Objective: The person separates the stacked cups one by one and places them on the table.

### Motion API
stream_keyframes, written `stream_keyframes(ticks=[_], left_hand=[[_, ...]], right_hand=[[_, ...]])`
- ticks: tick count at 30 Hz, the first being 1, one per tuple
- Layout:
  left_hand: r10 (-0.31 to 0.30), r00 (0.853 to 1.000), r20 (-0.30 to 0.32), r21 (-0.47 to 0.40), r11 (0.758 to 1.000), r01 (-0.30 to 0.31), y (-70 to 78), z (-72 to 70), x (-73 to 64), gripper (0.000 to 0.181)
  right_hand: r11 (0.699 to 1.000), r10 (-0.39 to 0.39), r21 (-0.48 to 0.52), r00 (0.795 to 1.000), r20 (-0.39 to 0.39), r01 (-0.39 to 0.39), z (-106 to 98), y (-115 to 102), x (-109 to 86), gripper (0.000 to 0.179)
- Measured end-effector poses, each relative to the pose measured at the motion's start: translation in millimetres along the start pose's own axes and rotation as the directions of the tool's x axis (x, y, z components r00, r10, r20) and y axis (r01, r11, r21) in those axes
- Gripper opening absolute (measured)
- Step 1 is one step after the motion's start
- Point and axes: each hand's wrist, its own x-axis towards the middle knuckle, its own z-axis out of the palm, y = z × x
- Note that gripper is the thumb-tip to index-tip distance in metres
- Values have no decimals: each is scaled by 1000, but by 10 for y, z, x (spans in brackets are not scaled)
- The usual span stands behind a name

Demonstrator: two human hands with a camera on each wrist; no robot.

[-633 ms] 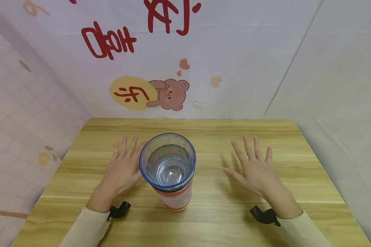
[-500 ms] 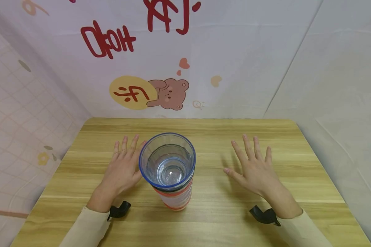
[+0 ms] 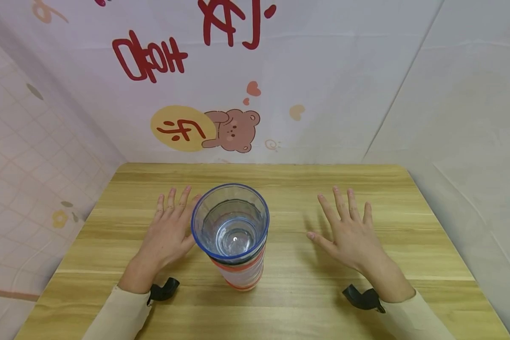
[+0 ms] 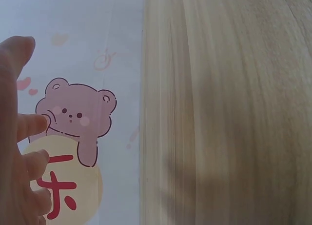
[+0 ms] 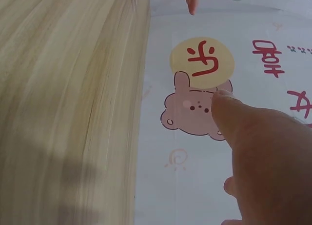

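Note:
A tall stack of clear cups stands upright between my hands, a little nearer the left one. Its top rim is blue, with dark and red rims showing below. My left hand is palm down with straight, spread fingers; the stack hides part of its thumb and forefinger in the head view. On the other side, my right hand spreads its fingers over the wood and holds nothing. The left wrist view shows the left hand at its edge, and the right wrist view shows the right hand's thumb large.
The hands and cups are over a wooden table. A white cloth wall with a printed bear and red lettering rises along its far edge. Black curved pieces stick out at both wrists, beside the pale sleeves.

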Motion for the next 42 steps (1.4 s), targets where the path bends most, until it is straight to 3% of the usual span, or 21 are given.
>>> stream_keyframes(ticks=[16,21,24,31,38,42], left_hand=[[38,994,-98,-106,993,-49,-26,7,-43,76],[38,993,-112,-138,989,-53,-42,1,-57,75],[38,993,-116,-145,988,-55,-51,4,-62,74],[49,988,-145,-176,981,-75,-59,2,-79,71],[52,981,-187,-207,974,-91,-57,-9,-104,66],[24,985,-171,-259,964,-69,-35,-30,-125,60]], right_hand=[[999,-19,42,999,-27,20,13,-10,23,94],[997,-39,64,996,-81,44,24,-10,28,91],[994,-65,80,985,-160,79,40,-2,30,87],[977,-99,145,936,-338,156,59,18,34,78],[963,-112,181,905,-409,201,56,15,29,75],[946,-118,231,905,-409,228,45,5,19,72]])
